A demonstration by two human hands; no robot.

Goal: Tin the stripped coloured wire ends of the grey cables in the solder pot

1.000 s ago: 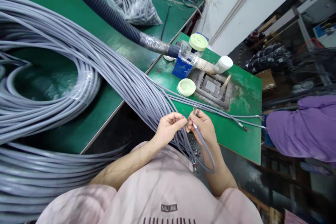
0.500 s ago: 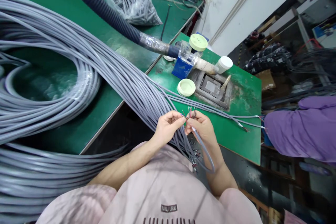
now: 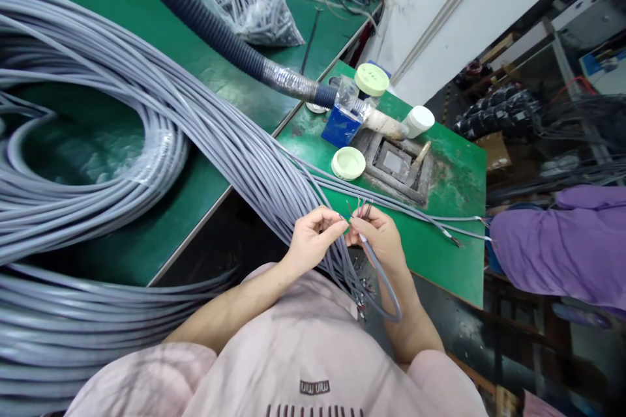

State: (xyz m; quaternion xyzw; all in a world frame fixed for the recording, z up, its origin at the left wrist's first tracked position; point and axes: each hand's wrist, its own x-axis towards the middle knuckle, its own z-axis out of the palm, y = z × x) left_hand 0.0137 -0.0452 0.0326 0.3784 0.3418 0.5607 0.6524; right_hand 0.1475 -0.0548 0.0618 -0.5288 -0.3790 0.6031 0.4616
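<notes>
My right hand (image 3: 384, 241) is closed around the stripped end of a grey cable (image 3: 379, 267), whose loop hangs down past my wrist. Several thin coloured wires (image 3: 362, 207), red and dark ones among them, fan out above those fingers. Thumb and forefinger of my left hand (image 3: 317, 234) pinch the tip of one thin wire from the same cable, close to the right fingertips. Behind both hands runs a thick bundle of grey cables (image 3: 244, 150), its bare-wired ends hanging below them.
A dark flexible hose (image 3: 210, 26) leads to a blue box (image 3: 340, 125) beside a square metal pot (image 3: 394, 163). Pale round lids (image 3: 348, 163) and a white cup (image 3: 419, 120) stand nearby. A bag of cable pieces (image 3: 254, 3) lies behind. A person's purple sleeve (image 3: 562, 241) is at right.
The loose wires in my right hand have fanned slightly to the right. My fingertips have shifted a little; both hands stay in nearly the same place.
</notes>
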